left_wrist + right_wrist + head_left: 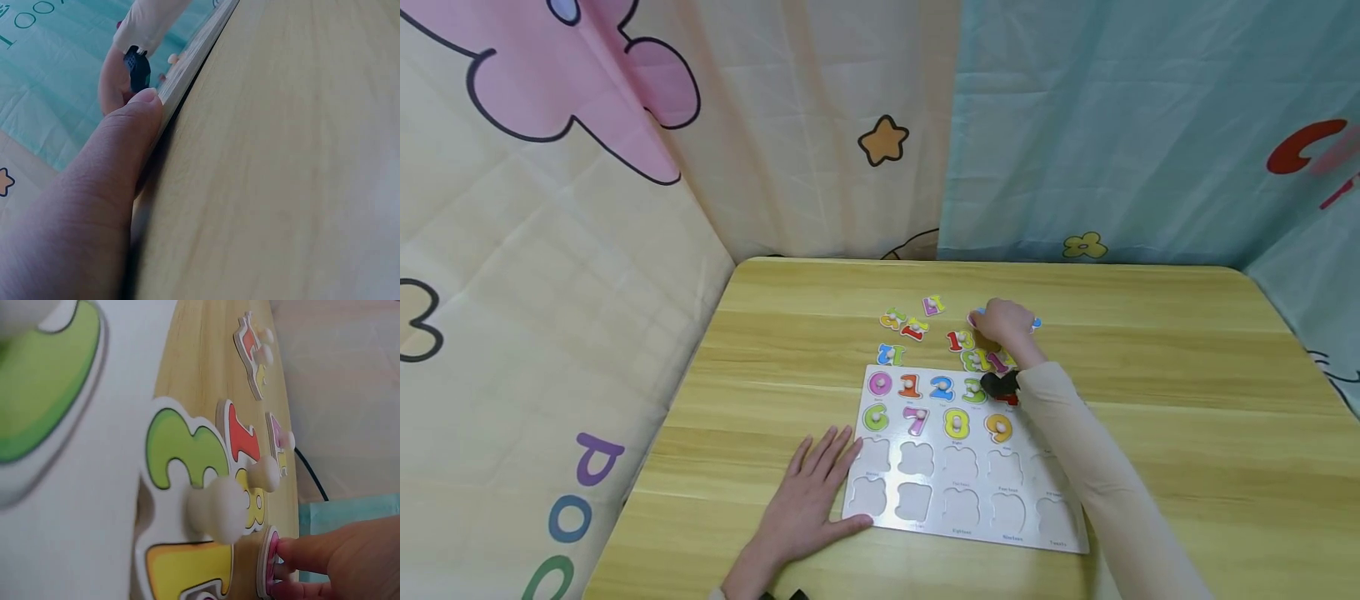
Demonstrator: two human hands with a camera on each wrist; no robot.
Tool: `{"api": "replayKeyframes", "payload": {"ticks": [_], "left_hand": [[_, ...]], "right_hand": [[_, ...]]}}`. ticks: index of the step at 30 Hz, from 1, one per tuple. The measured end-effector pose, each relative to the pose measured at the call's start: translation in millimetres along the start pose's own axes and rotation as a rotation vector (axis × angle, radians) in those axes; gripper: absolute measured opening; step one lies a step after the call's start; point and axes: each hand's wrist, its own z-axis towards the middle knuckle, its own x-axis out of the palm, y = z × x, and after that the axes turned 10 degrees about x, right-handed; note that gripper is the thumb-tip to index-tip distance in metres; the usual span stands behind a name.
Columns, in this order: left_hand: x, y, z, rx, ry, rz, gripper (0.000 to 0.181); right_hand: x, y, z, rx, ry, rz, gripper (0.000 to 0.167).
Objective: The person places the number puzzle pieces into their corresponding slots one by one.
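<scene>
A white number puzzle board (973, 540) lies on the table. My left hand (808, 504) rests at its left edge with straight, spread fingers; in the left wrist view the thumb (134, 125) touches the board's edge. Beyond the far edge, my right hand (1006, 321) reaches over loose number pieces. In the right wrist view its thumb and finger pinch the knob of a pink number piece (271, 556), whose full shape is hidden. Close by lie a green-and-yellow 13 piece (184, 453) and a red-and-yellow 18 piece (242, 437).
Number pieces, including a pink 7 (916, 420) and a yellow 8 (957, 424), fill the board's two far rows; bare recesses (961, 507) show in the near rows. Several more pieces, such as a blue-and-green one (891, 355), lie behind it. Printed curtains (820, 167) hang past the table.
</scene>
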Motion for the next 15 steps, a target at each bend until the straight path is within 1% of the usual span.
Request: {"api": "replayKeyframes", "payload": {"ticks": [5,8,12,15], "left_hand": [[-0.5,0.2,-0.4,-0.006,0.01,-0.006,0.097],[0.2,0.4,-0.8,-0.008,0.004,-0.015,0.097],[1.4,0.9,-0.7,-0.01,-0.003,-0.019,0.097],[2.0,1.0,-0.6,-0.01,-0.002,-0.016,0.097]], "right_hand": [[2.3,-0.9,-4.7,-0.028,-0.02,0.069,0.039],[3.5,-3.8,-7.2,-0.06,-0.048,0.126,0.032],[1.5,-12.0,-13.2,-0.143,-0.074,0.23,0.027],[-3.9,-22.0,-21.6,-0.203,-0.058,0.292,0.027]]}}
